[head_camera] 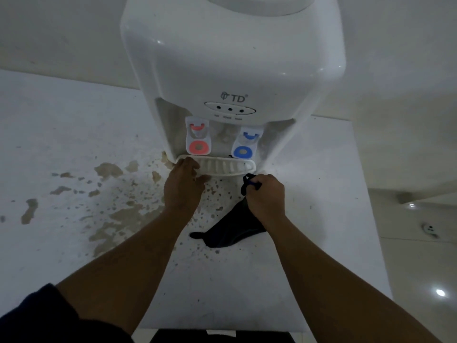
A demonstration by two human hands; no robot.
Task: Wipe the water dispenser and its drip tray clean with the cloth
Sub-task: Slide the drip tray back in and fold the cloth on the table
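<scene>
A white tabletop (74, 125) blotched with brown stains at nine o'clock is seen against a pale wall (49, 33). The drip tray (222, 167) is gripped by the left hand (184, 186); the dark cloth (232, 229) is bunched in the right hand (265, 196).

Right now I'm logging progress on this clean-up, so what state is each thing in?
water dispenser: upright on the counter, unlit.
drip tray: seated at the dispenser's base, left end held.
cloth: dark, bunched, tail draped on the counter.
left hand: grips the tray's left end.
right hand: grips the cloth beside the tray's right end.
red tap: not pressed.
blue tap: not pressed.
counter: white, brown stains.
</scene>
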